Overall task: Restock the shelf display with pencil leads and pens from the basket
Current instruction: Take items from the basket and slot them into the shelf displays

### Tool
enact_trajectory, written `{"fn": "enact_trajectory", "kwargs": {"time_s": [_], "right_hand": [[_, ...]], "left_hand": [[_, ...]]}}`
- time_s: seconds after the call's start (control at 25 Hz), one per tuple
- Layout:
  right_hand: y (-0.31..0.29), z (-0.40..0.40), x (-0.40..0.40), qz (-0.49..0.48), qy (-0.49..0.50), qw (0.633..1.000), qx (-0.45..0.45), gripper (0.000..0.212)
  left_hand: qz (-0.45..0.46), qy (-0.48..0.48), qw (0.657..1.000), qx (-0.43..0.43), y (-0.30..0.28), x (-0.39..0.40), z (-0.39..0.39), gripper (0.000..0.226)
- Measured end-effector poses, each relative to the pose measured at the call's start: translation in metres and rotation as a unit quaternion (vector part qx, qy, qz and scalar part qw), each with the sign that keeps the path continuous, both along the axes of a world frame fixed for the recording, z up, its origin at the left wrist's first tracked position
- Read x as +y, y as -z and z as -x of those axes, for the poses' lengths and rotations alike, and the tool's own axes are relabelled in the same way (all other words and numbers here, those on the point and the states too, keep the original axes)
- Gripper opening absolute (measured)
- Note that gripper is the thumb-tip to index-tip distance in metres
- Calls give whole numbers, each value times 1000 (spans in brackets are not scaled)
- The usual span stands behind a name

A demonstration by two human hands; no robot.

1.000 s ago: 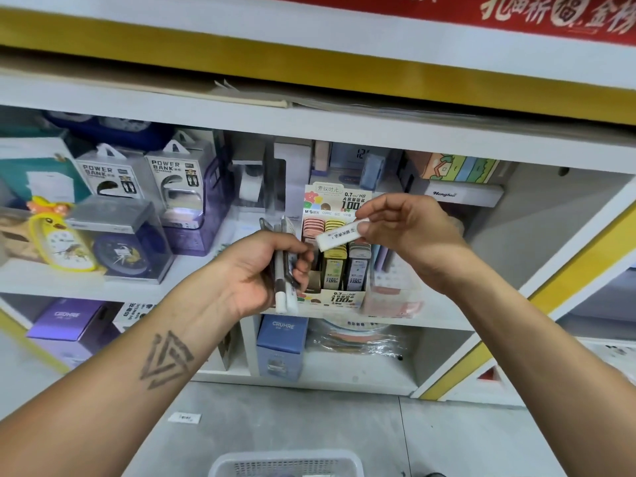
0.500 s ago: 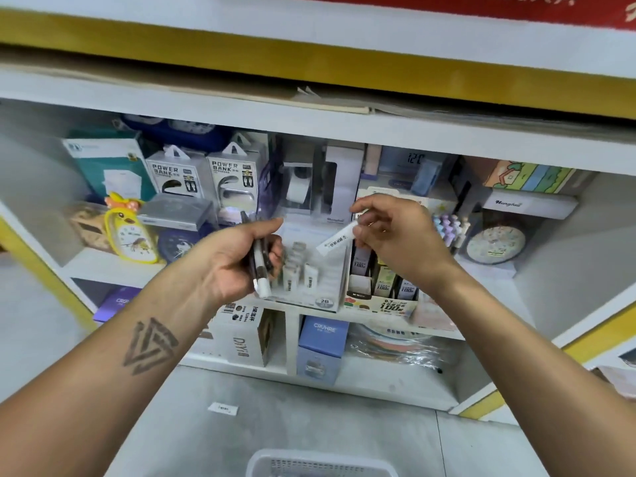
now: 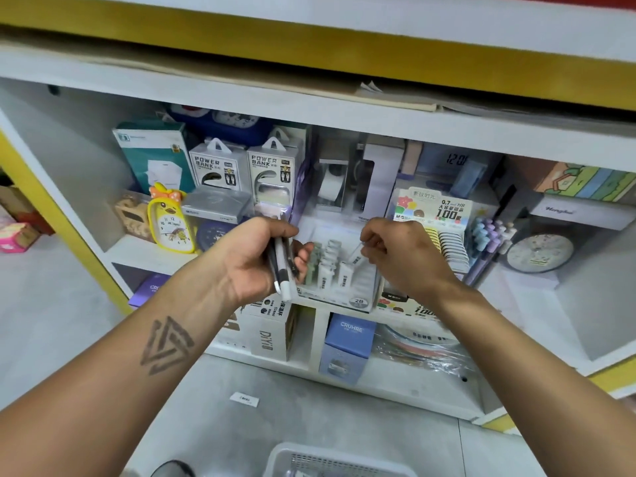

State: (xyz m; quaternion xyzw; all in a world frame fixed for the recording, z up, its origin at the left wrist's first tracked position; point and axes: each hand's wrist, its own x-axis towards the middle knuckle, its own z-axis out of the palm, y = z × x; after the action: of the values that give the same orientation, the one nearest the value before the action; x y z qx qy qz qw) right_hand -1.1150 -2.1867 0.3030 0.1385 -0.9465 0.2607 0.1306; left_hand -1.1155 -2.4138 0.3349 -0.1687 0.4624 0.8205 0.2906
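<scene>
Gripping a bunch of pens [image 3: 283, 266] in curled fingers, the left hand [image 3: 256, 259] waits beside the clear tray [image 3: 358, 294] while the right hand [image 3: 402, 256] pinches a small lead box [image 3: 355, 255] over its rows; the basket [image 3: 330, 461] sits below.

Right hand [image 3: 402, 256] lowers lead case [image 3: 355, 255]; left hand [image 3: 256, 258] grips pens [image 3: 283, 270]

My arms are bare to the elbow, no sleeves, watch or rings on either. My left forearm [image 3: 165, 342] carries a dark tattoo [image 3: 167, 346] of nested, interlocking triangles. My right forearm [image 3: 516, 356] has no markings.
</scene>
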Motion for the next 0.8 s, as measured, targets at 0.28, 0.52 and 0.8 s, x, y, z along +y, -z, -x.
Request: {"fn": "enact_trajectory", "kwargs": {"time_s": [0.28, 0.52, 0.8], "right_hand": [[6, -2, -8, -56, -35, 997, -28, 16], [2, -5, -21, -120, -48, 992, -11, 31], [-5, -28, -94, 248, -15, 936, -248, 30]], "left_hand": [[-4, 0, 1000, 8, 5, -4, 3, 8], [24, 8, 1000, 11, 13, -18, -7, 7], [-15, 51, 999, 7, 20, -49, -36, 20]]}}
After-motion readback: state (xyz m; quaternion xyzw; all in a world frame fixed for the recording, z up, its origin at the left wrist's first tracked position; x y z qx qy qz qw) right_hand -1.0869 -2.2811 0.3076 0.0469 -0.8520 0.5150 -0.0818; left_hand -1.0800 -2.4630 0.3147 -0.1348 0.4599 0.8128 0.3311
